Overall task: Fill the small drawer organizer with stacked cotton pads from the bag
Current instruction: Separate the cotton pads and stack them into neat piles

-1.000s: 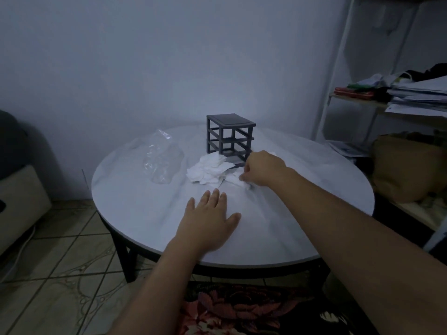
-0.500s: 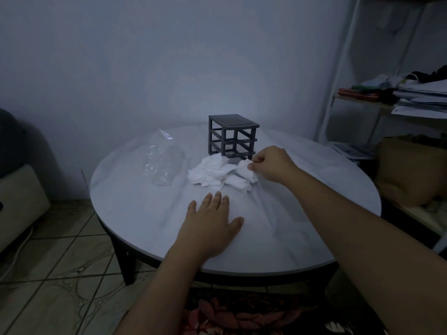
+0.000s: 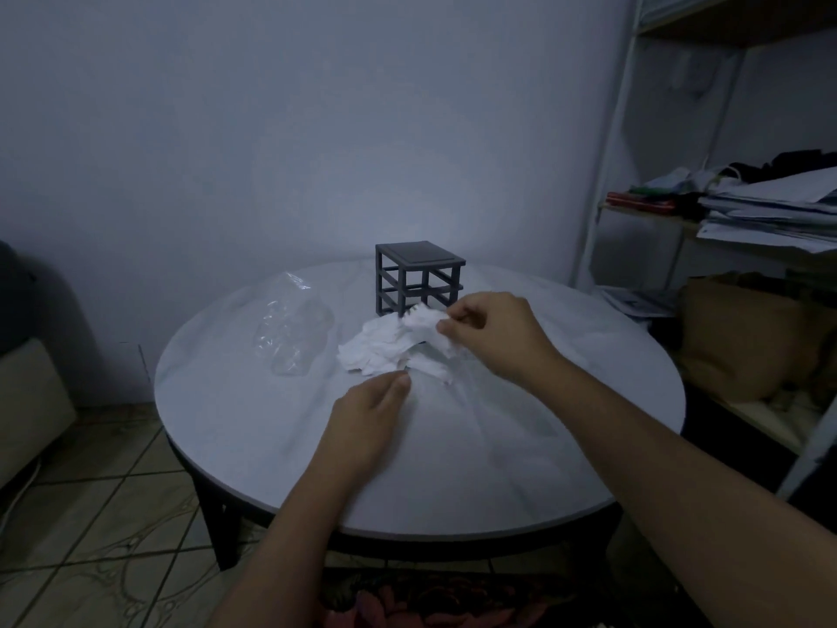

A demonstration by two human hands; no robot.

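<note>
A dark grey drawer organizer frame (image 3: 419, 276) stands near the far side of the round white table (image 3: 521, 446); its slots look open. A loose pile of white cotton pads (image 3: 378, 349) lies in front of it. My right hand (image 3: 491, 333) pinches a pad lifted at the right of the pile, just in front of the organizer. With its fingers together and pointing at the pile's near edge, my left hand (image 3: 369, 412) hovers low over the table. An empty clear plastic bag (image 3: 292, 330) lies left of the pile.
A white shelf unit (image 3: 724, 219) with stacked papers and clothes stands at the right. A tan bag (image 3: 743, 337) sits beside the table's right edge. A sofa edge (image 3: 27, 392) is at the left, tiled floor below.
My right hand has lifted a cotton pad up from the table toward the organizer. My left hand has left its flat rest on the table and moved forward to the pile.
</note>
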